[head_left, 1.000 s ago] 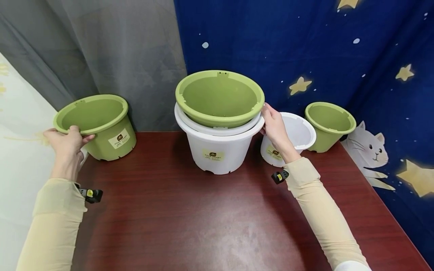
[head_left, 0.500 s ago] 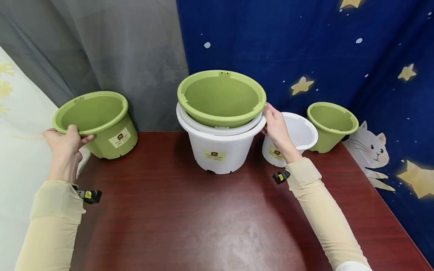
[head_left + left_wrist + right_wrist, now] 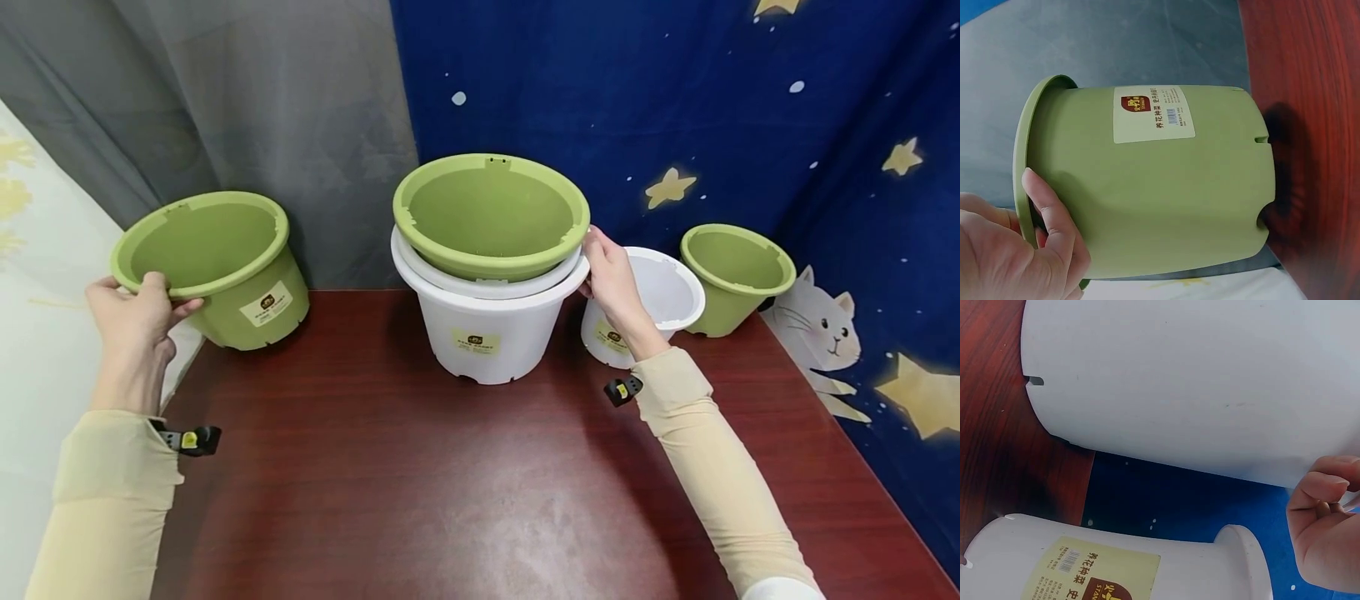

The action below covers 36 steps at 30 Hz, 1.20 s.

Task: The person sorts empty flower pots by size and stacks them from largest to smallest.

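At the left of the head view my left hand (image 3: 135,321) grips the near rim of a green flowerpot (image 3: 247,287), thumb over the inside and fingers beneath the rim. In the left wrist view this flowerpot (image 3: 1147,187) shows its label, and a dark shadow lies on the table beside its base. My right hand (image 3: 611,279) holds the right rim of a large white flowerpot (image 3: 480,342) standing mid-table. Nested in it are a second white flowerpot (image 3: 491,289), only its rim showing, and a green flowerpot (image 3: 491,212) on top.
Right of the stack stands a smaller white flowerpot (image 3: 663,287), partly behind my right wrist. Beyond it a small green flowerpot (image 3: 735,279) stands near the right edge of the dark red table (image 3: 450,467). Grey and blue curtains (image 3: 525,75) hang close behind.
My left hand has raised the left green flowerpot's rim a little, and the flowerpot has shifted slightly up in view. The right hand keeps its hold on the stack, which has not moved.
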Each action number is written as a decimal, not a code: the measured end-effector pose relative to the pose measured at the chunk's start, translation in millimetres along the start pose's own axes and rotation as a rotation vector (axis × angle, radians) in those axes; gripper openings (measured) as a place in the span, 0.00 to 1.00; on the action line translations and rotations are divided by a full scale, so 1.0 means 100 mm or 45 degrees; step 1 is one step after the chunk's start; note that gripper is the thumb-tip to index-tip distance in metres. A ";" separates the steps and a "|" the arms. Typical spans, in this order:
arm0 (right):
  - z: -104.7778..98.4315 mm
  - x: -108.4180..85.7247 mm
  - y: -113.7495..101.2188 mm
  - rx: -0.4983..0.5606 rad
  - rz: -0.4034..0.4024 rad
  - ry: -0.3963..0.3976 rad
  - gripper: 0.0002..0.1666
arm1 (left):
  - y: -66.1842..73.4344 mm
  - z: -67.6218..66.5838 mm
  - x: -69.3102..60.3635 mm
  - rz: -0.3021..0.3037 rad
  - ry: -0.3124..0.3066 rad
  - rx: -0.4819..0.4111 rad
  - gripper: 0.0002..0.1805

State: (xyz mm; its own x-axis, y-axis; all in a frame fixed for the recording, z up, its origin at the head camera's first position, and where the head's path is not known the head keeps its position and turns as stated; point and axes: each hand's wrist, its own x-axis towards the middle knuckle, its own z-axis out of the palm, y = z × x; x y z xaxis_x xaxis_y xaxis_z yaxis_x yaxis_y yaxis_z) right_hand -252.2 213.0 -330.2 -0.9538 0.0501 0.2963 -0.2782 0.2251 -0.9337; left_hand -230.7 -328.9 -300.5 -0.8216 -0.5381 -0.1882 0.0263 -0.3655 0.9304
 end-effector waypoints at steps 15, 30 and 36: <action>0.01 0.00 -0.03 -0.002 0.010 -0.007 0.23 | 0.11 0.10 -0.20 0.031 -0.087 -0.050 0.18; 0.01 -0.05 -0.14 0.003 0.024 -0.022 0.19 | 0.23 0.14 -0.38 0.074 -0.236 -0.119 0.18; 0.02 -0.17 -0.35 0.020 0.014 -0.041 0.19 | 0.28 0.17 -0.43 0.061 -0.248 -0.146 0.18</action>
State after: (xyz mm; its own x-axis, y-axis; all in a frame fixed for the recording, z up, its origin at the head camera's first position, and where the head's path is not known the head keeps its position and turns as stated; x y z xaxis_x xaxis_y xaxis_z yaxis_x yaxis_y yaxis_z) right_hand -226.2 202.0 -302.7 -0.9599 0.0208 0.2797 -0.2694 0.2092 -0.9400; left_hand -203.8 -302.9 -261.2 -0.9121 -0.4040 -0.0703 0.1230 -0.4329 0.8930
